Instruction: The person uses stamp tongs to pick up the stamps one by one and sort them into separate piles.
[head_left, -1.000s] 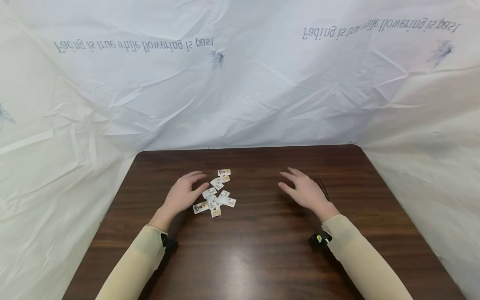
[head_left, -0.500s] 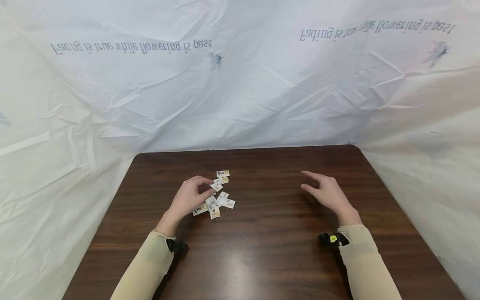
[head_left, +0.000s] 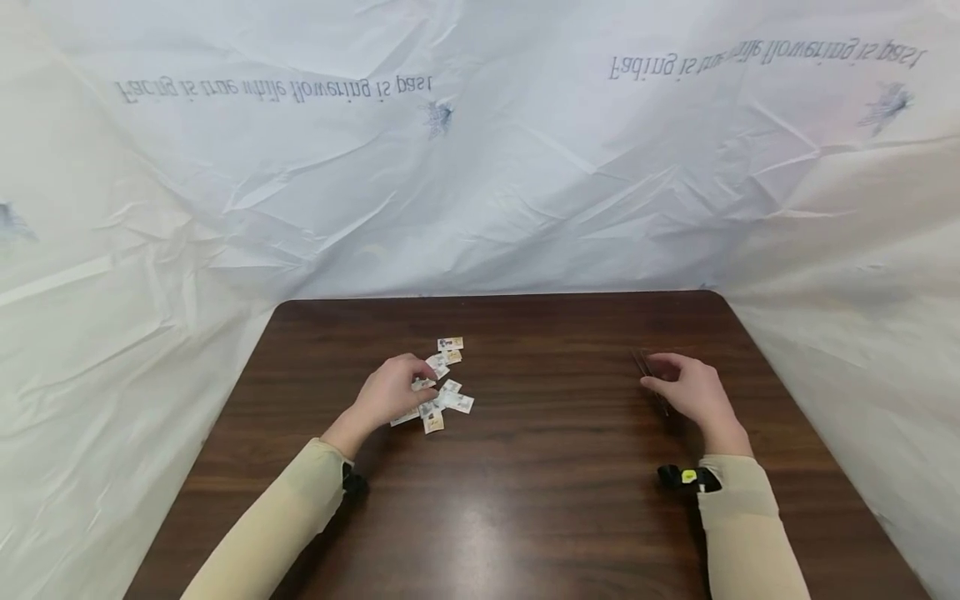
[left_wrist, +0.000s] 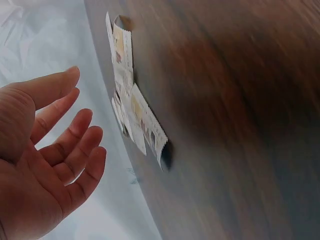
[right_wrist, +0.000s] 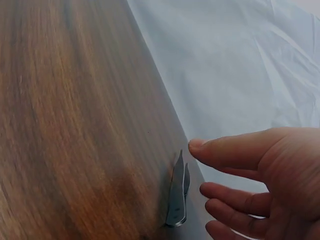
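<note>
My left hand hovers over the left side of a loose pile of small printed paper stamps, partly covering them in the head view. Its fingers are relaxed and bent, with nothing between them. Seen from the left wrist, the stamps have perforated edges, and some curl up off the table. On the other side, my right hand is just beside a pair of metal tweezers lying on the wood. Thumb and fingers are apart there, with no object in them.
Both hands are over a dark brown wooden table with rounded far corners. White plastic sheeting with printed lettering hangs behind it and along both sides. A black strap is on the right wrist.
My right hand has moved right, from left of the tweezers to beside them. My left hand has shifted slightly right and further over the stamps.
</note>
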